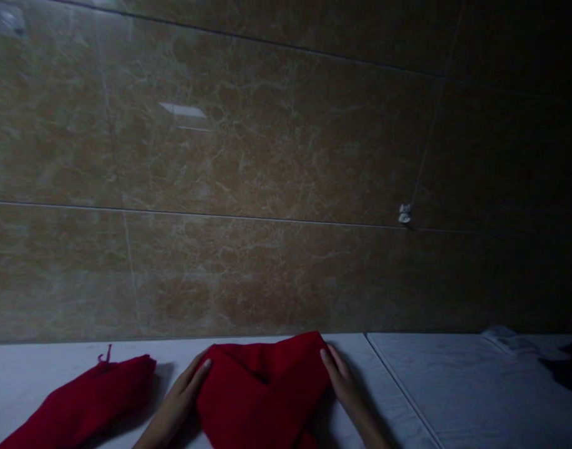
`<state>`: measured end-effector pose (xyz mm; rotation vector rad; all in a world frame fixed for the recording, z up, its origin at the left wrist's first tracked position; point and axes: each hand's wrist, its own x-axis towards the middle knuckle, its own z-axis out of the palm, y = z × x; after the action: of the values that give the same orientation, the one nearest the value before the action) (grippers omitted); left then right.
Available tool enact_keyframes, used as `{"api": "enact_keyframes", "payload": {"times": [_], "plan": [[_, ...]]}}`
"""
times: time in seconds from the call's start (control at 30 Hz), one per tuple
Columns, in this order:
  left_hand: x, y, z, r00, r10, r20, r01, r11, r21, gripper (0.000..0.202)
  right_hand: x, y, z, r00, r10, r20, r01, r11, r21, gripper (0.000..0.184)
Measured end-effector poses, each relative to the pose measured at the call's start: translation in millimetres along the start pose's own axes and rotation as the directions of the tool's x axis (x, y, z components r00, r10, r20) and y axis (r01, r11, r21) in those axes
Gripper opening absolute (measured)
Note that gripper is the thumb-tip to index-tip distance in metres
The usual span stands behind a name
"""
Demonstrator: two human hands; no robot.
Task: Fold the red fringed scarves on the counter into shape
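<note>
Fingers of your left hand (185,388) and right hand (340,377) grip opposite sides of the folded red cloth (271,405) over the white table (14,380), where uneven pulling could skew its loose folds.

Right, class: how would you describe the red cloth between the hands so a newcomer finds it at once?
Find the brown marbled tiles, then the white surface below them. At the picture's bottom edge, near the middle, is a red cloth with overlapping folds. Unlike the red bundle further left, it sits between the left hand and right hand.
</note>
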<state>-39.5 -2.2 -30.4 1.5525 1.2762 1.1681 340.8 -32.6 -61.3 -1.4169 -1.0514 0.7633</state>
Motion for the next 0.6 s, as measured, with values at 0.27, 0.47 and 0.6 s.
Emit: {"api": "enact_keyframes", "payload": {"times": [0.27,0.47,0.6], "plan": [[-2.4,16.8,1.3,1.000,-0.006,0.029,0.004,0.998,0.056,0.088,-8.0,-15.4,3.7,1.000,-0.016,-0.025,0.019,0.996,0.090,0.082],[-14.7,25.0,-10.5,0.998,-0.011,0.064,0.013,0.999,-0.029,0.085,-9.4,-19.3,3.9,0.998,-0.049,-0.043,0.053,0.993,0.103,0.078],[-9.6,11.6,-15.4,0.992,-0.053,0.114,0.061,0.996,-0.061,0.089,-12.2,-27.5,6.4,0.998,-0.064,0.026,0.061,0.993,0.101,0.077]]}}
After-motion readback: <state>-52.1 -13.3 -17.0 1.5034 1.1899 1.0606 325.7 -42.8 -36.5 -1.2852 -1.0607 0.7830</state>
